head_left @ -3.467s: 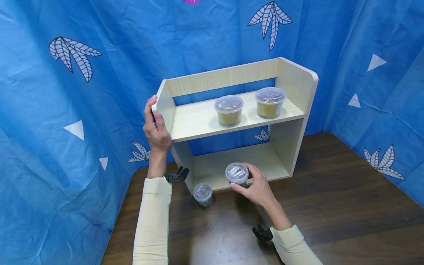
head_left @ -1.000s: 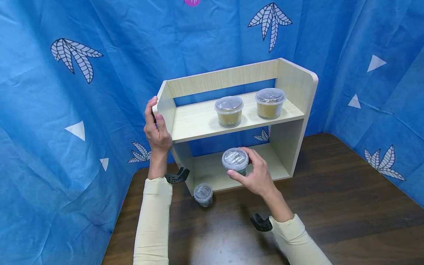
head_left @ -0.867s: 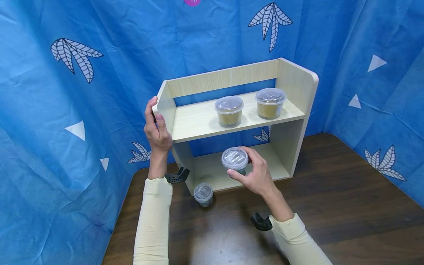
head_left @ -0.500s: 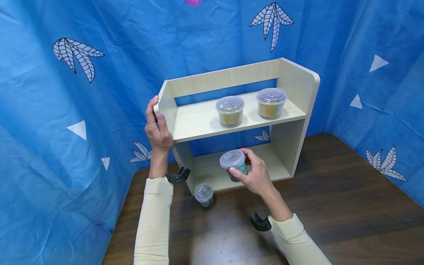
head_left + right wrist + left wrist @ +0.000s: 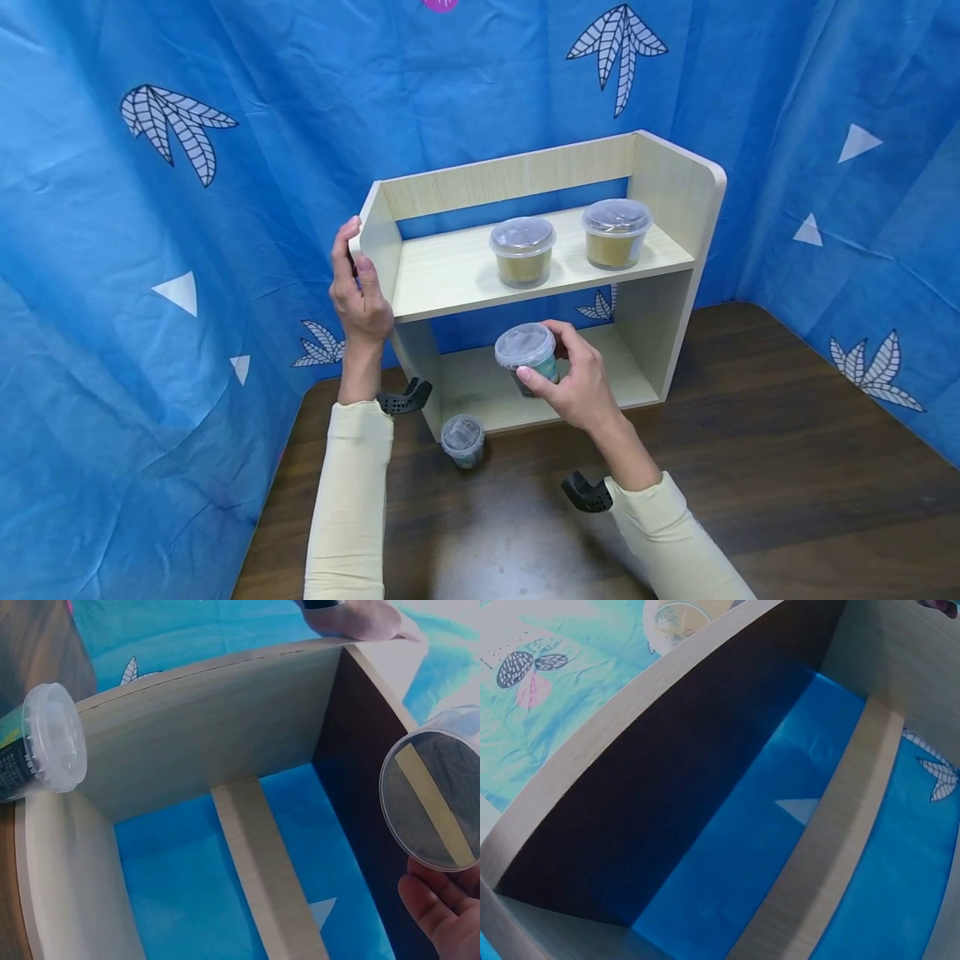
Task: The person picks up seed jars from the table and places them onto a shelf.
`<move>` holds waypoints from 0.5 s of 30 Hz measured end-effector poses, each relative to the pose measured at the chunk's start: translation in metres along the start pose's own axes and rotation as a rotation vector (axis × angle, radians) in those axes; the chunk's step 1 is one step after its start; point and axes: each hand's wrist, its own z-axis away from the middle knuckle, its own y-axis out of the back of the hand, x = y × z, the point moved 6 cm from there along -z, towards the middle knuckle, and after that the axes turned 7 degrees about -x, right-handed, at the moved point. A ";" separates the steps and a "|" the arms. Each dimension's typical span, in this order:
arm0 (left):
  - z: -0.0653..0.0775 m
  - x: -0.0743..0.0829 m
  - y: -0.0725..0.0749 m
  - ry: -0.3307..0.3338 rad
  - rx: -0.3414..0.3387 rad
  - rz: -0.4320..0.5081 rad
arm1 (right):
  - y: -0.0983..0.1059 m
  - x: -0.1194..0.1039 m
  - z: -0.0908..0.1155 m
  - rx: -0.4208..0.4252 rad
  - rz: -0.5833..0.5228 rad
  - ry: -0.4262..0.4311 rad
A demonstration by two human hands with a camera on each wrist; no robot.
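My right hand (image 5: 581, 387) pinches a small lidded plastic tub (image 5: 527, 354) with dark contents and a teal label, slightly tilted. It is raised in front of the lower compartment of a pale wooden shelf (image 5: 450, 279). In the right wrist view, the clear underside of this tub (image 5: 431, 799) shows a yellow strip. My left hand (image 5: 360, 292) grips the front edge of the shelf's left side panel, thumb in front and fingers on the outer side. A similar small tub (image 5: 462, 442) stands on the table by the shelf's left foot.
On the upper board stand two larger lidded tubs with yellow contents, one near the middle (image 5: 522, 254) and one to the right (image 5: 617, 233). The shelf rests on a dark wooden table (image 5: 787, 458). A blue patterned curtain (image 5: 487, 92) hangs behind and at both sides.
My right hand has lifted the tub upward and a little left, and the tub has turned so its teal label shows. The left hand keeps its place on the shelf.
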 end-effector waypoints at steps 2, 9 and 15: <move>0.000 0.000 0.000 -0.002 0.000 -0.001 | 0.000 -0.002 -0.001 -0.002 -0.003 -0.003; 0.000 0.000 0.000 -0.001 -0.001 -0.010 | 0.000 -0.007 -0.007 0.006 -0.005 0.015; 0.000 0.000 0.000 -0.004 -0.003 -0.013 | 0.001 -0.012 -0.012 0.016 -0.019 0.034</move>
